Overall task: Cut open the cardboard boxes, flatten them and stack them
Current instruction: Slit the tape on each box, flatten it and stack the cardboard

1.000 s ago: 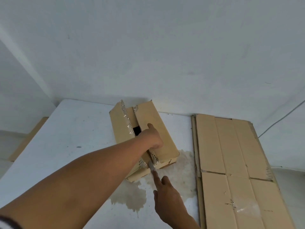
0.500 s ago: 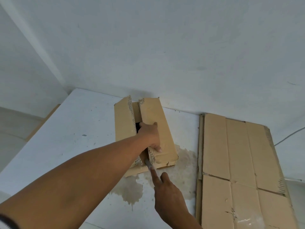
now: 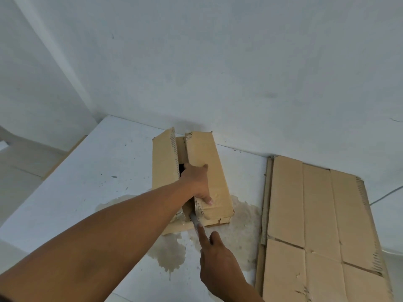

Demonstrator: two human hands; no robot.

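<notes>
A brown cardboard box (image 3: 202, 153) stands on the white table (image 3: 91, 184) near the back wall, its top flaps split along the middle with torn tape on the edges. My left hand (image 3: 197, 183) rests on the right flap, fingers over its inner edge into the gap. My right hand (image 3: 214, 256) grips a knife (image 3: 194, 220), index finger stretched along its back. The blade sits at the box's near end, in the seam between the flaps.
A stack of flattened cardboard (image 3: 316, 225) lies on the table to the right of the box. A brownish stain (image 3: 172, 251) spreads over the table around the box's near end. The wall runs close behind the box. Another cardboard piece (image 3: 65, 155) shows beyond the table's left edge.
The view has shifted a little. My left hand stays on the right flap and my right hand keeps the knife at the near end of the seam.
</notes>
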